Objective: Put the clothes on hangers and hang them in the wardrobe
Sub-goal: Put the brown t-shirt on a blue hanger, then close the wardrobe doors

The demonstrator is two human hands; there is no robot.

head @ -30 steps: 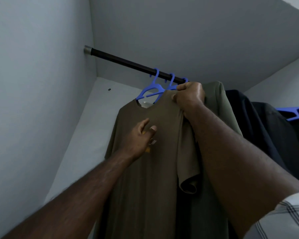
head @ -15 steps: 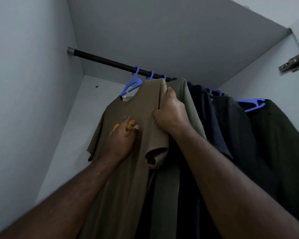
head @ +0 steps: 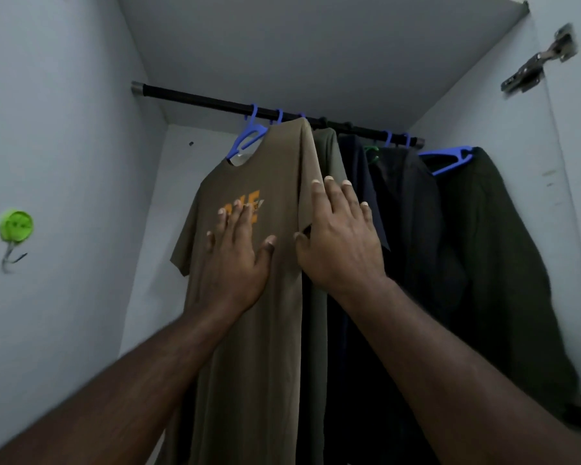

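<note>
Head view: the soft olive T-shirt [head: 265,297] with orange lettering hangs from a blue plastic hanger [head: 249,137] on the round black rail [head: 198,99]. The left hand [head: 237,260] lies flat on its chest, fingers straight; the right hand [head: 341,236], fingers spread, presses its sleeve edge.

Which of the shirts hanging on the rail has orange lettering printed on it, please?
The olive-brown T-shirt at the left end of the rail, under the left hand. The garments to its right look plain: a greener shirt, then darker ones.
</note>
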